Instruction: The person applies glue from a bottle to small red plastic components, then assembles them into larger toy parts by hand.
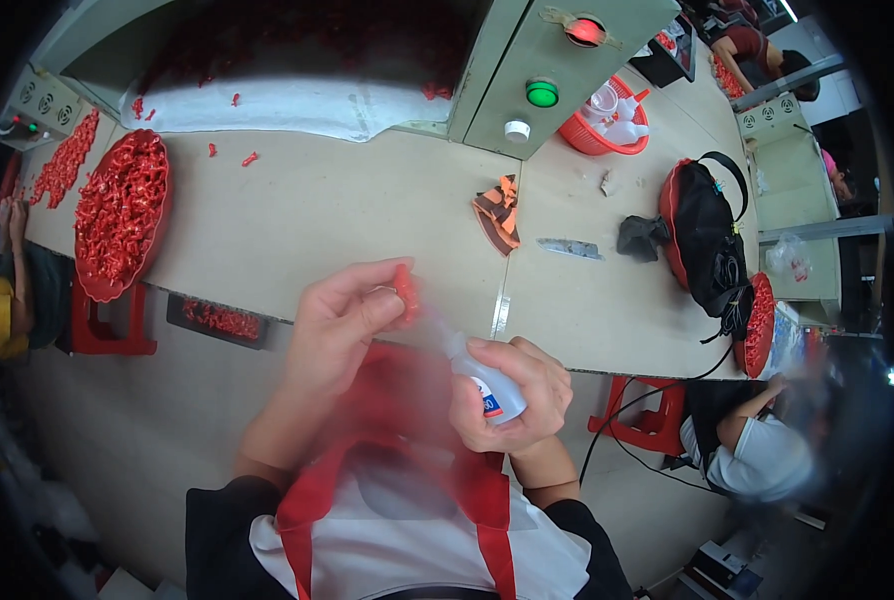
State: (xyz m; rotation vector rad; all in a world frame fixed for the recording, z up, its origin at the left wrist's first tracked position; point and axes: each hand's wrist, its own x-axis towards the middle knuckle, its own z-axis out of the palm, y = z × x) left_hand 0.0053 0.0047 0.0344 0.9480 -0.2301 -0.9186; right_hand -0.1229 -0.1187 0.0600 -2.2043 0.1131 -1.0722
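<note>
Between thumb and fingers, my left hand [339,315] pinches a small red plastic piece [405,297], held up above the table's front edge. My right hand [522,390] is wrapped round a translucent squeeze bottle [487,385] with a blue and white label. The bottle's thin nozzle points up and left toward the red piece; haze blurs its tip, so I cannot tell whether they touch. To the left, a large red tray [157,235] is heaped with glossy red pieces like the one in my hand.
A green metal cabinet [512,75] with lit buttons stands at the back. Orange-brown scraps [500,215], a flat metal strip [570,248], a black bag [712,240] and a red basket [592,140] of bottles are on the table. Co-workers sit left and right [762,455]; cables hang by a red stool [647,415].
</note>
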